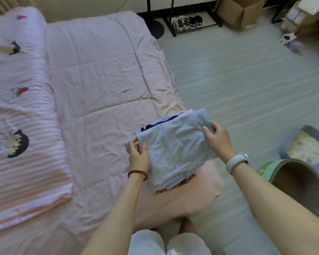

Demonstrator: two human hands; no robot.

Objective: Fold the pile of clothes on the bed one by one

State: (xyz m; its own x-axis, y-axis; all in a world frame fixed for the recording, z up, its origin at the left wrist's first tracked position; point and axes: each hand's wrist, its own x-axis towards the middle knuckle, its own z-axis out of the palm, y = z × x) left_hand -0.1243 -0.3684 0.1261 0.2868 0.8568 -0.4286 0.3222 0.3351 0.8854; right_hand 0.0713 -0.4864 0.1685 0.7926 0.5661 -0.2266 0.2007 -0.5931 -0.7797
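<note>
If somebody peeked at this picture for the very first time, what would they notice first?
Probably the two hands in the middle: the left hand and right hand grip the sides of a stack of folded clothes, grey on top, over the near corner of the pink bed. Next, the striped pink quilt with cartoon pictures, folded along the bed's left side.

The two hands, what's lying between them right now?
In the head view, the stack of folded clothes spans the gap, grey piece on top. The left hand grips its left edge; the right hand grips its right edge.
</note>
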